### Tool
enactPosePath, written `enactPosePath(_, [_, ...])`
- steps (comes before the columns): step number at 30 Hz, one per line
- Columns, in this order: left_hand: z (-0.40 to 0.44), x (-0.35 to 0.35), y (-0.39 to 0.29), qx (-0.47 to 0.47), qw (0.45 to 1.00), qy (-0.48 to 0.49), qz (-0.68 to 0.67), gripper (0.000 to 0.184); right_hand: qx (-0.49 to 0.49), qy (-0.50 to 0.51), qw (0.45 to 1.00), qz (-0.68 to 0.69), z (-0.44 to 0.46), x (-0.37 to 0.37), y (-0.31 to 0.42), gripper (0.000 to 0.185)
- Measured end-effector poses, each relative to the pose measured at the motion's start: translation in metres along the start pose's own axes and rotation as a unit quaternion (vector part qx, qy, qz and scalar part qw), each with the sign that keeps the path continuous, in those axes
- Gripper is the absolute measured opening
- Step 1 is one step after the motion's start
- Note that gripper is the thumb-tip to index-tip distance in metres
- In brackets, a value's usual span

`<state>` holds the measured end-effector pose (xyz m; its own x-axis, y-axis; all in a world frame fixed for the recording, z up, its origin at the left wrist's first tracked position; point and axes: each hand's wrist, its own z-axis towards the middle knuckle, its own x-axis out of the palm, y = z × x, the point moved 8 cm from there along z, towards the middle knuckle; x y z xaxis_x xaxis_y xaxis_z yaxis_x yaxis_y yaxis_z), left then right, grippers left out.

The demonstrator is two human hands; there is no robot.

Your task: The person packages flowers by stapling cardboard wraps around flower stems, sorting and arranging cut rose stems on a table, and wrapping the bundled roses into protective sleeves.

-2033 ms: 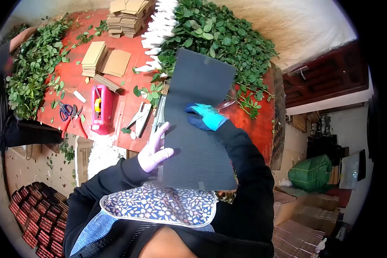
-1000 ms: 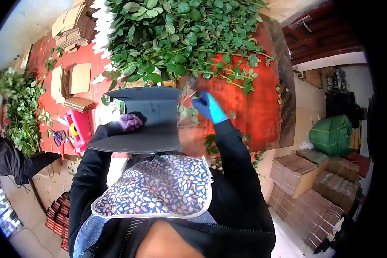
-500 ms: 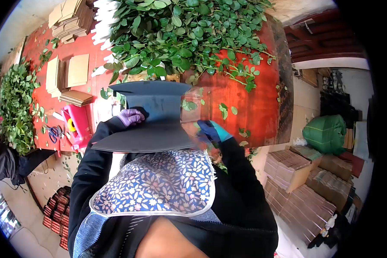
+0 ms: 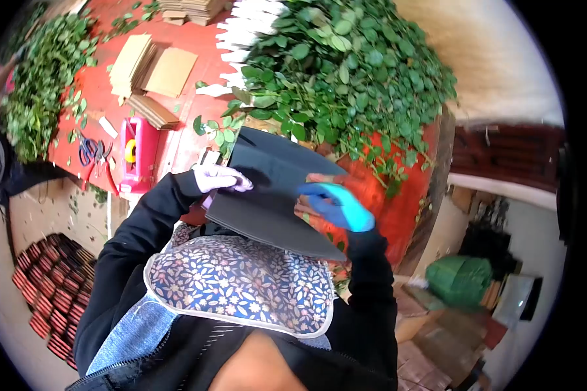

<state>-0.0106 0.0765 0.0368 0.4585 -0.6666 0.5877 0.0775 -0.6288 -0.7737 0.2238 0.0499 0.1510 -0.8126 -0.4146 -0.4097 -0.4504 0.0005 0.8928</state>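
Co-worker: at the far left of the black sheet, a person in dark clothing [image 4: 0, 159] is standing beside a leafy pile [image 4: 42, 91].
Red-and-black bundles: these [image 4: 52, 293] are lying in a heap, low and well to the left of the sheet.
Cutting tools: scissors with blue handles [image 4: 85, 153] and a red-handled tool [image 4: 113, 181] are lying together on the red table, left of the sheet.
Tape dispenser: the pink dispenser [image 4: 147, 156] is sitting between those tools and the sheet, carrying a yellow tape roll [image 4: 130, 151].
Cardboard pieces: these [image 4: 169, 72] are resting in small stacks, beyond the sheet and to its left.
Left hand: my left hand [image 4: 223, 179], in a lavender glove, is touching the sheet at its left edge, fingers lying close together; I cannot tell whether they are gripping.
Black sheet: it [image 4: 267, 208] is curving across its middle, its near edge reaching over my floral apron [image 4: 235, 280].
Green stems: a big leafy heap [image 4: 352, 72] is lying just beyond the sheet, white tips [image 4: 241, 32] lining its left side.
Right hand: my right hand [image 4: 336, 205], in a blue glove, is hovering at the sheet's right side, fingers bending; blur is hiding whether they are closing on anything.
Green sack: it [image 4: 460, 280] is sitting well to the right of the sheet.
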Motion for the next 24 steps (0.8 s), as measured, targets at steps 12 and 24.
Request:
enactPosePath(12, [-0.045, 0.005, 0.012, 0.221, 0.936, -0.142, 0.235, 0.05, -0.181, 0.215, 0.874, -0.397, 0.058, 0.123, -0.05, 0.038])
enactPosePath(24, [-0.028, -0.003, 0.024, 0.095, 0.952, -0.138, 0.254, 0.052, -0.095, 0.152, 0.884, -0.431, 0.061, 0.101, -0.06, 0.058])
